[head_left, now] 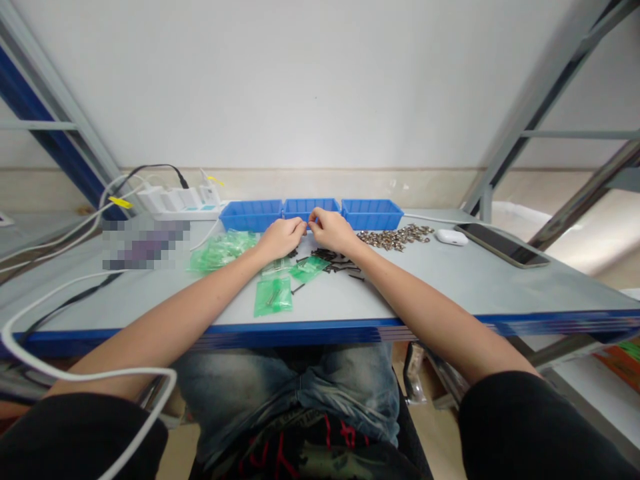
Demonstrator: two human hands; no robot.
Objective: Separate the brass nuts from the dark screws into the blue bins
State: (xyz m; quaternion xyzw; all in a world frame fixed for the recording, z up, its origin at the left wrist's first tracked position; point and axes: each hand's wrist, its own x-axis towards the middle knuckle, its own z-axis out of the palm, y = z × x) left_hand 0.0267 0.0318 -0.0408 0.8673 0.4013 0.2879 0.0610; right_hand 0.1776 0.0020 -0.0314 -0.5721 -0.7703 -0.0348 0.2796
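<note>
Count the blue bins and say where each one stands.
3, in a row: the left bin beyond the green bags; the middle bin, partly hidden, beyond the left hand and right hand; the right bin beyond the metal pieces.

"What sort of place, please?"
"Most probably a small workshop, or a similar workplace."
"And judged by what?"
"By the grey table point(440, 287) with blue edge, placed between metal frames point(549, 100). Also by the three blue bins point(295, 209) in one row, the heap of small metal pieces point(395, 239), the dark screws point(341, 265) and the green plastic bags point(225, 250)."
"Anything more?"
"Yes: a white power strip point(185, 215) near the plain wall point(320, 100). Exact kind of workshop, however, impossible to tell."
</note>
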